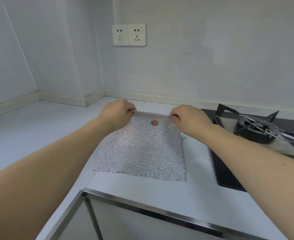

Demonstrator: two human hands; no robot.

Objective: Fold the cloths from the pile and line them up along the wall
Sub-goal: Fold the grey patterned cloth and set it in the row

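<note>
No container in sight, only a spotted cloth [139, 149] spread flat on the white countertop [30, 129], its near scalloped edge lying short of the metal-trimmed counter lip [160, 212]. Left hand [117, 112] pinching the cloth's far-left corner, fingers curled tight round the fabric; right hand [186, 116] pinching the far-right corner likewise, so the far edge stretches taut between both grips and lifts slightly off the surface. Small orange and blue mark [154, 123] on the cloth just below that raised edge. Bare counter to the left, running into the wall corner; a strip of open counter between the hands and the back wall [212, 66]. To the right, black gas hob [233, 172] close beside the cloth's right edge, burner grate [257, 129] near the right forearm. Two wall sockets [128, 34] above the hands.
</note>
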